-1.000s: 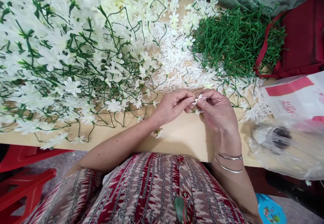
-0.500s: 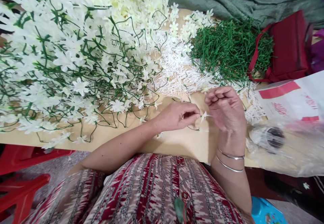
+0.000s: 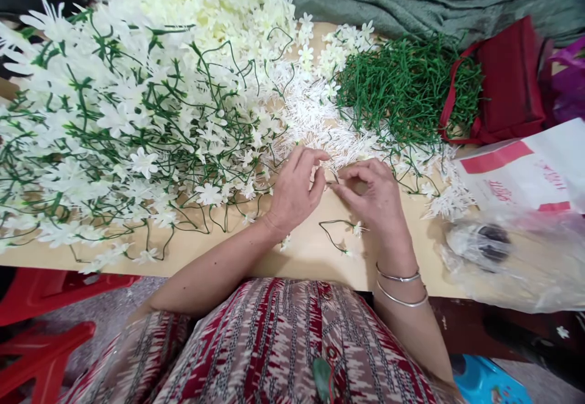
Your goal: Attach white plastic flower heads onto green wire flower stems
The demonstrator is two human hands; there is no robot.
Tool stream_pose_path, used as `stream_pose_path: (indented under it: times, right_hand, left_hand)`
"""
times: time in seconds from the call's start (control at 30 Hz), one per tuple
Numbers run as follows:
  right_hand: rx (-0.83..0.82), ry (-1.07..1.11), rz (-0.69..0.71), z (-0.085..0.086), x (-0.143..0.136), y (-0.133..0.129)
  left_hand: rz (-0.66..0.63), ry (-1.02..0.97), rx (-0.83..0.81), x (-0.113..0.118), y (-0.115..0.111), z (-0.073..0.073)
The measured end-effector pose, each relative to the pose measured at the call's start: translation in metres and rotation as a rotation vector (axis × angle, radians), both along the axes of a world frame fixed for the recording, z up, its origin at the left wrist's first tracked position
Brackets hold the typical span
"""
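My right hand (image 3: 377,194), with two silver bangles at its wrist, pinches a thin green plastic stem (image 3: 334,176) between thumb and fingertips. Close by on the left, my left hand (image 3: 299,187) has its fingers curled and thumb drawn in. What its fingertips hold, if anything, is too small to make out. Below the hands, a green stem with small white artificial flowers (image 3: 333,242) lies on the table. Just beyond them spread many thin white stamen pieces (image 3: 315,120). A heap of green plastic stems (image 3: 402,87) lies farther back on the right.
Assembled white flower sprays (image 3: 137,130) fill the table's left side, with a mound of cream petals (image 3: 219,2) behind. A red bag (image 3: 509,84), a white paper bag (image 3: 525,169) and clear plastic (image 3: 516,270) occupy the right. Red stools (image 3: 50,343) stand at lower left.
My left hand has moved up and left, and my right hand left and inward to meet it. The flowered stem now lies on the table, and my right hand pinches another stem.
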State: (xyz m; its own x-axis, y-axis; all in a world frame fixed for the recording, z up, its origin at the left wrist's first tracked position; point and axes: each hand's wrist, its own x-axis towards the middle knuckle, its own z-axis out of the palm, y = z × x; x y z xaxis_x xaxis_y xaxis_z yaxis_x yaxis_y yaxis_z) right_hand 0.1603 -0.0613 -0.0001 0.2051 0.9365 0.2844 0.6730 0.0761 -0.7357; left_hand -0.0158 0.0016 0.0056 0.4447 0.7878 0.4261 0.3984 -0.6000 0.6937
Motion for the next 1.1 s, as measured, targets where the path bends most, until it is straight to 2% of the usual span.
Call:
stream_pose_path:
  times: [0.1,0.27,0.4,0.53,0.57,0.63,0.73,0.77,0.83,0.97,1.1]
  right_hand:
    - [-0.019,-0.097,-0.029,-0.004,0.000,0.001]
    - [-0.021,-0.059,-0.163,-0.004,0.005,0.000]
    - [-0.009,0.122,-0.272,0.004,0.004,-0.002]
    - [0.091,0.364,-0.303,0.014,-0.001,-0.004]
    - [0.132,0.422,-0.320,0.015,0.000,-0.004]
    - [0.210,0.528,-0.370,0.016,0.003,-0.003]
    - [0.293,0.617,-0.431,0.014,0.011,-0.002]
    - [0.309,0.622,-0.444,0.012,0.014,-0.001]
    - [0.321,0.606,-0.456,0.009,0.016,0.000]
    - [0.325,0.595,-0.422,0.007,0.015,0.002]
    - [0.341,0.641,-0.397,0.008,0.013,0.003]
  left_hand:
    - [-0.007,0.039,-0.030,0.000,0.001,-0.003]
    - [-0.083,0.157,-0.028,0.001,0.000,-0.005]
    - [-0.070,0.144,-0.008,0.002,0.000,-0.004]
    - [-0.087,-0.038,0.083,0.000,-0.002,0.000]
    - [-0.154,-0.082,0.122,0.000,-0.004,0.001]
    - [-0.404,-0.069,0.188,0.000,-0.008,0.004]
    - [-0.828,0.169,0.243,0.004,-0.016,0.005]
    - [-0.918,0.246,0.259,0.005,-0.018,0.004]
    - [-1.008,0.326,0.301,0.008,-0.021,0.003]
    - [-0.984,0.443,0.376,0.007,-0.021,0.006]
    - [-0.879,0.661,0.405,-0.013,-0.012,0.027]
